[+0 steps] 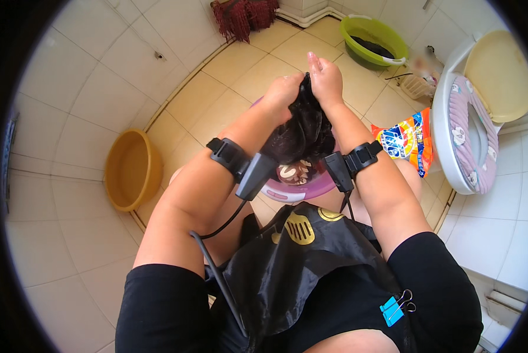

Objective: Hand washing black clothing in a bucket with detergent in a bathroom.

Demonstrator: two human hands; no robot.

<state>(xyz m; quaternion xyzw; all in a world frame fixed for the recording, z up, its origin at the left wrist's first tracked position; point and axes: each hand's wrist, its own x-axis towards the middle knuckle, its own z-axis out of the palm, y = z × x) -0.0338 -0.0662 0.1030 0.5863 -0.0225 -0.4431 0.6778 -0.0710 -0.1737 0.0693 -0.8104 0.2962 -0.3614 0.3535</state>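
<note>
A wet, dark piece of cloth (302, 132) hangs bunched from between my two hands, down into a pink-purple basin (290, 193). My left hand (284, 94) is closed around the upper left part of the cloth. Close beside it, my right hand (325, 79) grips the cloth's top edge from the right, its fingertips pointing up and away. Part of the grip is hidden behind the hands. Inside the basin, below the hanging folds, lies a brown patch with a pale print (296, 172). The cloth and my forearms cover much of the basin.
An orange-yellow basin (134, 170) leans by the left wall. Far right stands a green basin (374, 41) with dark contents. An orange detergent bag (406, 141) sits beside the toilet (459, 170). A dark red mop head (244, 16) lies at the far wall.
</note>
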